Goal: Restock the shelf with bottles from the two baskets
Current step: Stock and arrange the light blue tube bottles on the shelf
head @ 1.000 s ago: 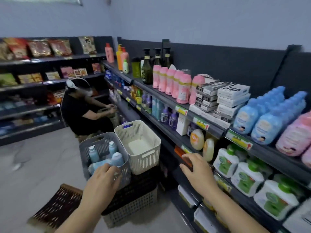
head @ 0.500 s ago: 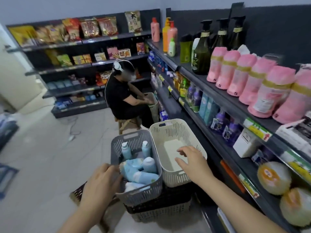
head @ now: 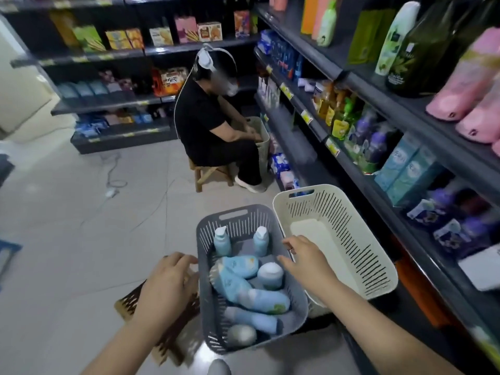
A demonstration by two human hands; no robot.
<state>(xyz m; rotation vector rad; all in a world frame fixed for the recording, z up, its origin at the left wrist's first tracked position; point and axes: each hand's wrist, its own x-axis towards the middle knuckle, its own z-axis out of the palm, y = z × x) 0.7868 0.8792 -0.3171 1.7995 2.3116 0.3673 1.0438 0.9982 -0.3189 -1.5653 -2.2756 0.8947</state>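
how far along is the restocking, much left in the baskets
Done: the white basket looks empty. In hand: nothing yet; the right hand reaches open over the grey basket, the left hand sits beside its rim. Left: several blue bottles in the grey basket to be shelved.

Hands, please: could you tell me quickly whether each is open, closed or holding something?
Left hand: open, fingers loosely curled beside the grey basket, holding nothing.
Right hand: open, over the grey basket's rim, holding nothing.
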